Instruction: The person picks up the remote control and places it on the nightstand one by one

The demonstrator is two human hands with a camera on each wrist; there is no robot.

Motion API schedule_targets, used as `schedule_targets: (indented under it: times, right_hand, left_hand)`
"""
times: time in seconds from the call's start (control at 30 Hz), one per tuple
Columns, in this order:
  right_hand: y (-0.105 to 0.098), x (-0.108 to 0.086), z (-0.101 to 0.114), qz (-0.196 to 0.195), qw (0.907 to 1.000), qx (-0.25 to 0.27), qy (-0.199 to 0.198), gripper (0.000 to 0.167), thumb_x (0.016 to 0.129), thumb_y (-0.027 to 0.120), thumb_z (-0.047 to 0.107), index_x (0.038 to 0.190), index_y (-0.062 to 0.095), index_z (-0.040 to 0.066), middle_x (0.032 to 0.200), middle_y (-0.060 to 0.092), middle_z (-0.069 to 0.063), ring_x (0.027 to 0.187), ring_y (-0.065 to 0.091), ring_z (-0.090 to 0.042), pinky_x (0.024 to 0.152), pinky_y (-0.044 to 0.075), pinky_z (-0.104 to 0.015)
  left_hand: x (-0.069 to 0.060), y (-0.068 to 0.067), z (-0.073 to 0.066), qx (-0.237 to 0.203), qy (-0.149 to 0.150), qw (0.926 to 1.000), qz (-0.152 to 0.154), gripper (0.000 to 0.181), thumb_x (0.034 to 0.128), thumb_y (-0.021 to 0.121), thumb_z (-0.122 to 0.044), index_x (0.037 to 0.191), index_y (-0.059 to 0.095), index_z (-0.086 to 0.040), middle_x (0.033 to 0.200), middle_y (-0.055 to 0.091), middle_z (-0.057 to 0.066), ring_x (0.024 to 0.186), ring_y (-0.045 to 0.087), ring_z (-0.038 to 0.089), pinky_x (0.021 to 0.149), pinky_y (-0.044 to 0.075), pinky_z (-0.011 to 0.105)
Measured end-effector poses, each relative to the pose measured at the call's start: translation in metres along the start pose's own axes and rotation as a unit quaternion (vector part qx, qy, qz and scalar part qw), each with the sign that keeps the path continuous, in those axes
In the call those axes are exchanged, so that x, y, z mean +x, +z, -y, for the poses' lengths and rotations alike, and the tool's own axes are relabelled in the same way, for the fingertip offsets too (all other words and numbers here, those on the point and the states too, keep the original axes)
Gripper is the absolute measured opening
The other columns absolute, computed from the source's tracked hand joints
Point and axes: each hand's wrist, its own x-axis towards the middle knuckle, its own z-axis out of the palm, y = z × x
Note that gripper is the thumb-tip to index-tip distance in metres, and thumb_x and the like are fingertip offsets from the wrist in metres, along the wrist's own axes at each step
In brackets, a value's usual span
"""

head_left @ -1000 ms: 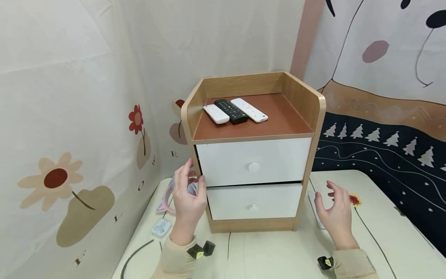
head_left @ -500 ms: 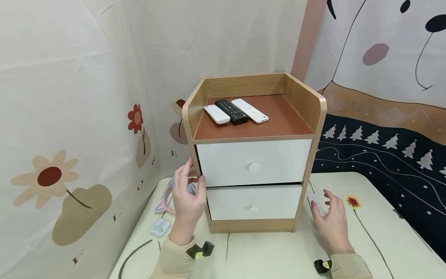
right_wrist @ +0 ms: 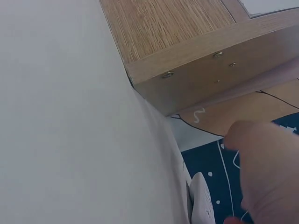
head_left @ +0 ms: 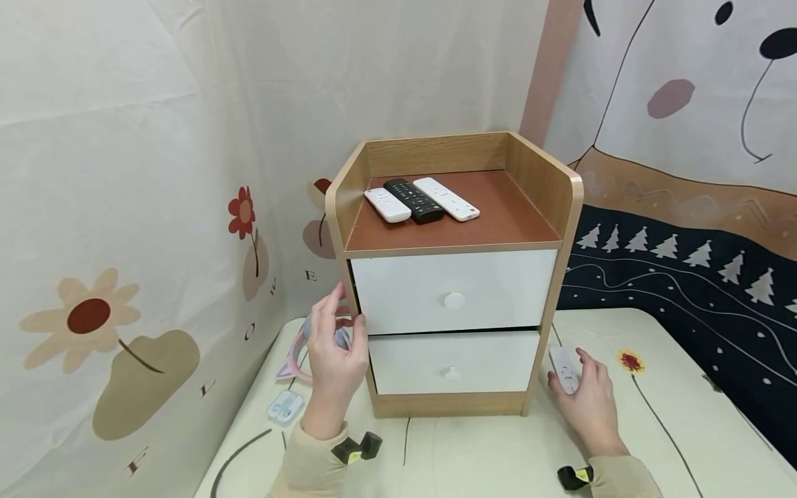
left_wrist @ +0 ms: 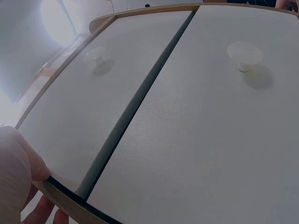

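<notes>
A small wooden cabinet with two white drawers stands on the cloth-covered surface. My left hand holds its left side edge, with the thumb at the front and the other fingers along the outer side, as the left wrist view also shows. To the right of the cabinet lies a white remote control. Around its near end is my right hand, thumb and fingers spread on either side. The right wrist view shows the thumb apart from that remote control.
Two white remotes and a black remote lie on the cabinet's brown top. Left of it are pink-and-blue headphones and a clear case with earphones. Printed cloth hangs at the left and behind.
My right hand has moved forward, left and down to the white remote control beside the cabinet. The left hand keeps its place on the cabinet's edge.
</notes>
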Motion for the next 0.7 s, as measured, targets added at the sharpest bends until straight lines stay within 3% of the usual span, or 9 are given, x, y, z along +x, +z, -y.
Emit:
schedule_targets:
  times: [0.27,0.43,0.7]
  right_hand:
    - [-0.0011,0.0015,-0.0038,0.05,0.9943,-0.074,0.059,0.096,0.095,0.077,0.039,0.163,0.032,-0.012,0.142,0.043,-0.046,0.121,0.053,-0.061,0.09,0.052,-0.068]
    - [-0.002,0.0025,-0.0052,0.062,0.9911,-0.099,0.064,0.091,0.096,0.075,0.039,0.157,0.039,-0.017,0.132,0.049,-0.047,0.114,0.057,-0.059,0.084,0.053,-0.064]
    - [-0.0006,0.003,-0.0067,0.056,0.9921,-0.099,0.054,0.078,0.097,0.071,0.033,0.153,0.045,-0.015,0.13,0.054,-0.046,0.111,0.061,-0.057,0.083,0.054,-0.063]
  left_hand:
    - [-0.0001,0.0005,-0.0008,-0.004,-0.007,1.0,0.005,0.061,0.0973,0.066,0.012,0.156,0.053,0.004,0.136,0.06,0.028,0.109,0.066,0.026,0.093,0.055,0.009]
    - [-0.0003,0.0007,-0.0019,-0.005,-0.009,0.9999,0.007,0.06,0.0973,0.065,0.011,0.156,0.053,0.005,0.136,0.06,0.028,0.109,0.066,0.025,0.093,0.055,0.009]
    - [0.0,0.0006,-0.0005,-0.002,0.003,1.0,0.0,0.061,0.0966,0.066,0.012,0.156,0.054,0.005,0.136,0.061,0.028,0.108,0.066,0.026,0.093,0.055,0.009]
